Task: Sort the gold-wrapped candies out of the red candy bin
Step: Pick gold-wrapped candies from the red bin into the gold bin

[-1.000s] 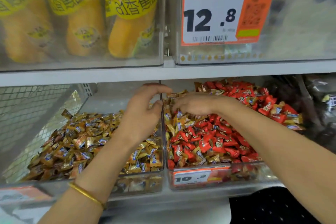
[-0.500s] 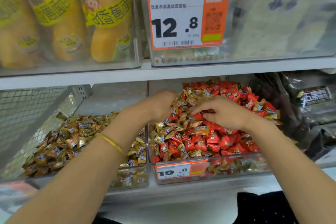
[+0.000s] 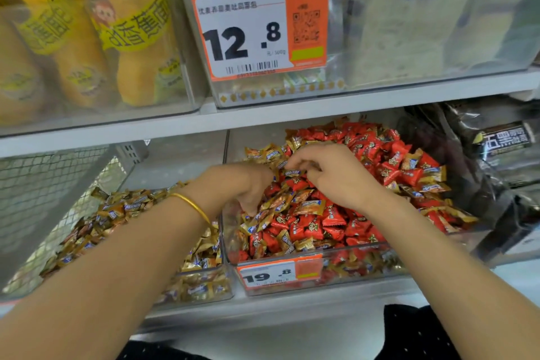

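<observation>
The clear red candy bin (image 3: 365, 267) holds red-wrapped candies (image 3: 333, 219) with gold-wrapped candies (image 3: 309, 207) mixed in, mostly along its left and back. My left hand (image 3: 242, 184), a gold bangle on its wrist, reaches over the divider into the bin's left side; its fingers curl down around gold candies. My right hand (image 3: 333, 175) hovers over the middle of the pile, and its fingertips pinch a gold candy with a blue label (image 3: 292, 173). To the left, the neighbouring clear bin (image 3: 201, 286) is filled with gold candies (image 3: 122, 213).
An orange 19.8 price tag (image 3: 280, 273) is on the red bin's front. The shelf above (image 3: 321, 114) hangs low over the bins, with a 12.8 tag (image 3: 257, 29) and yellow packs (image 3: 134, 47). Dark bags (image 3: 491, 161) lie to the right, a mesh panel (image 3: 43, 193) to the left.
My left hand moved from above the gold bin across the divider into the red bin. My right hand stayed on the red pile, and its fingers closed on a gold candy. The camera moved closer.
</observation>
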The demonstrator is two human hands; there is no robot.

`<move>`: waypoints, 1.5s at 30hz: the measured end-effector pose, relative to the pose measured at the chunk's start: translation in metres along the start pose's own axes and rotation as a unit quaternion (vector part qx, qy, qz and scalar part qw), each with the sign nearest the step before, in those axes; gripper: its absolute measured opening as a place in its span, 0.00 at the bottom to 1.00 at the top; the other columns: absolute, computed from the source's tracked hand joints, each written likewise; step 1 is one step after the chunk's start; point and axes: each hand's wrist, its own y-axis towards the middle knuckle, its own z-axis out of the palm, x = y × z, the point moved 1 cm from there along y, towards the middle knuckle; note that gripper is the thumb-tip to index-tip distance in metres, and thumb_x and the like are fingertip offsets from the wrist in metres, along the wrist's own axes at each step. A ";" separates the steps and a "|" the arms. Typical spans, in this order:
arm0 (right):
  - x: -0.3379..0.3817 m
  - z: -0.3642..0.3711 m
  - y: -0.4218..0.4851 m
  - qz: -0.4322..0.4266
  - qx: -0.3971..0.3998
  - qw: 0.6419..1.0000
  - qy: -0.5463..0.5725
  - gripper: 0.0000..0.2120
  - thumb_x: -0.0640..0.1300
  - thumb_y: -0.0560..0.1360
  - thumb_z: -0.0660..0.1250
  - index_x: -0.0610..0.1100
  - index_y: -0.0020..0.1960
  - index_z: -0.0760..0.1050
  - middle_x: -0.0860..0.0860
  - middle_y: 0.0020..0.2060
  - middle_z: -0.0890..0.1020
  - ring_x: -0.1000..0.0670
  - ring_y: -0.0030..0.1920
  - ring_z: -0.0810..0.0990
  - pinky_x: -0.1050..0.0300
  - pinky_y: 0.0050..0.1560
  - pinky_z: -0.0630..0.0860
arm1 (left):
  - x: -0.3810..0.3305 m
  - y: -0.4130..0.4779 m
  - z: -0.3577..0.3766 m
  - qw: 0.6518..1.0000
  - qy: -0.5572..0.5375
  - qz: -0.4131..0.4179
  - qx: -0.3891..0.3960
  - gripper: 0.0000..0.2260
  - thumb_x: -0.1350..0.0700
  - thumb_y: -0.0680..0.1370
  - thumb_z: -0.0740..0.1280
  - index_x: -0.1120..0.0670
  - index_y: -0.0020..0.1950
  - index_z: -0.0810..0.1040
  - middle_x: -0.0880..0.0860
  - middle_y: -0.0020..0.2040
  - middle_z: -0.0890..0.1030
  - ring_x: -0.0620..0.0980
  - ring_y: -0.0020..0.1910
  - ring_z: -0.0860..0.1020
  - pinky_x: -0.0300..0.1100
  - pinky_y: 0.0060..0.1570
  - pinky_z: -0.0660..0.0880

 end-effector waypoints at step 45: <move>0.007 0.007 0.008 0.105 -0.024 0.980 0.169 0.13 0.38 0.74 0.69 0.45 0.58 0.76 0.53 0.56 0.75 0.57 0.58 0.70 0.74 0.44 0.70 | 0.009 -0.070 0.038 0.794 -0.436 0.065 -0.418 0.09 0.65 0.78 0.59 0.52 0.51 0.72 0.42 0.40 0.72 0.41 0.34 0.71 0.33 0.34 0.68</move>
